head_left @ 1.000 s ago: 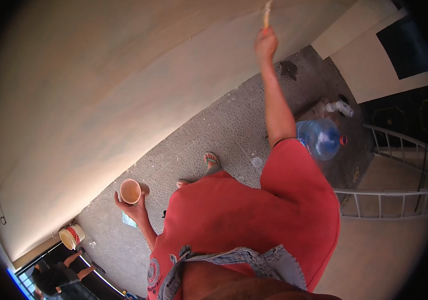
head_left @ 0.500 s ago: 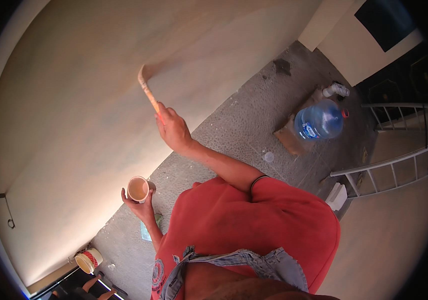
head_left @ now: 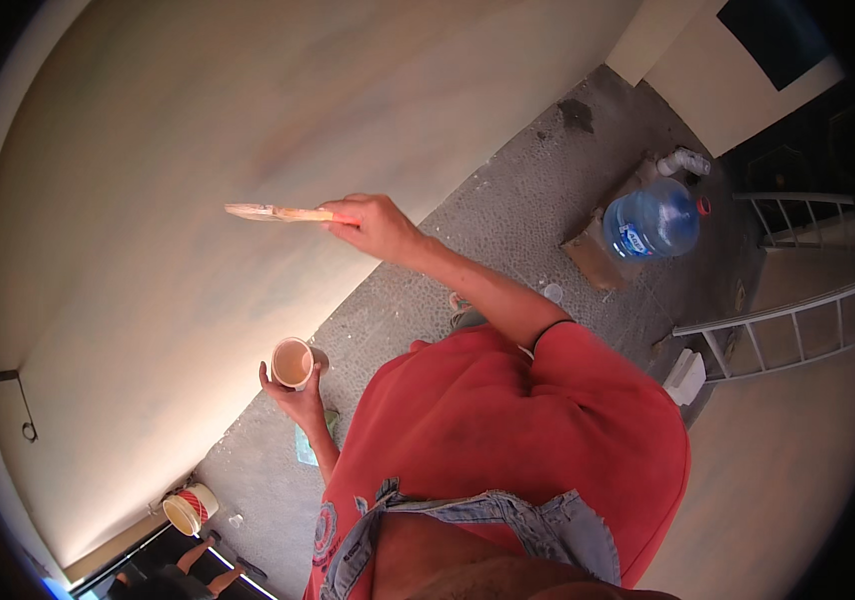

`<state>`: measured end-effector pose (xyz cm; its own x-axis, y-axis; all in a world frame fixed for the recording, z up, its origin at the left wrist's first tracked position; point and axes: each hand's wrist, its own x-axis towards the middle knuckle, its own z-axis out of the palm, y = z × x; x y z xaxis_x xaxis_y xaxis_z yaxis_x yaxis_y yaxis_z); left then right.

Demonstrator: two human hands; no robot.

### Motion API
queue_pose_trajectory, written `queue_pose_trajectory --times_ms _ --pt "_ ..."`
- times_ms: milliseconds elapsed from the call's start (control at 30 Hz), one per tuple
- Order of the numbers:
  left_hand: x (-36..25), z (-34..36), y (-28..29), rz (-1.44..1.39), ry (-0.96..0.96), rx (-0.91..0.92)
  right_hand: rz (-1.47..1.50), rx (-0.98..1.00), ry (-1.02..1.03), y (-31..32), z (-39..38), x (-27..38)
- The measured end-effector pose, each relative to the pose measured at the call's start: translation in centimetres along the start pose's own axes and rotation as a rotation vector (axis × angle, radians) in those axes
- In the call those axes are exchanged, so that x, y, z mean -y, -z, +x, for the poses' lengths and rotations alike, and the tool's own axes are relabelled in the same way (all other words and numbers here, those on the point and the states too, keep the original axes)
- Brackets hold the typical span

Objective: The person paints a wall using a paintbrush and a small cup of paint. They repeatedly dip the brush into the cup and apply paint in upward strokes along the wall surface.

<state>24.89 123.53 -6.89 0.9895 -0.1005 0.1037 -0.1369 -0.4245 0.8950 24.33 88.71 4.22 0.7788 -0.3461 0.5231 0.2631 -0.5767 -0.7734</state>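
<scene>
My right hand (head_left: pixel 376 226) is closed round the handle of a paintbrush (head_left: pixel 273 212), which points left in front of the pale wall (head_left: pixel 198 280). Whether the bristles touch the wall I cannot tell. Lower and to the left, my left hand (head_left: pixel 298 397) has its fingers wrapped about a light-coloured cup (head_left: pixel 293 363). A pinkish-beige liquid, probably paint, shows inside the cup. Faint darker streaks mark the wall above the brush.
A large blue water bottle (head_left: pixel 651 218) rests on a block (head_left: pixel 593 258) at right, near a metal ladder (head_left: pixel 773 322). On the grey floor lies a clear lid (head_left: pixel 553 292). A white bucket (head_left: pixel 188 508) stands lower left, close to another person's legs (head_left: pixel 210 562).
The paintbrush has come away from its earlier spot, lower and to the left, and turned from steep to nearly level. My right hand has moved right; the cup has shifted slightly right.
</scene>
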Motion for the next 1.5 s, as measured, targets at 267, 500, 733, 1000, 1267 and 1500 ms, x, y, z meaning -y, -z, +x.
queue_pose_trajectory --times_ms 267,500,733,1000,1267,1500 --pt "-3.5 0.5 -5.8 -0.012 0.008 -0.027 -0.091 -0.06 -0.06 16.3 6.7 -12.2" --pt "-10.1 -0.1 -14.1 0.055 0.038 -0.037 -0.11 -0.141 -0.189 34.8 9.3 -25.7" --pt "-14.4 0.3 -20.7 0.012 0.019 -0.005 -0.203 -0.278 -0.254 48.8 10.8 -31.7" --pt "-16.9 1.2 -23.2 0.023 0.031 0.016 -0.371 -0.473 -0.356 59.2 10.7 -37.4" --pt "-17.4 1.6 -23.6 0.065 0.022 0.013 -0.574 -0.716 -0.336 64.5 10.3 -42.0" --pt "-16.3 1.0 -22.4 0.084 0.05 -0.033 -0.79 -0.949 -0.344 66.1 12.5 -42.8"
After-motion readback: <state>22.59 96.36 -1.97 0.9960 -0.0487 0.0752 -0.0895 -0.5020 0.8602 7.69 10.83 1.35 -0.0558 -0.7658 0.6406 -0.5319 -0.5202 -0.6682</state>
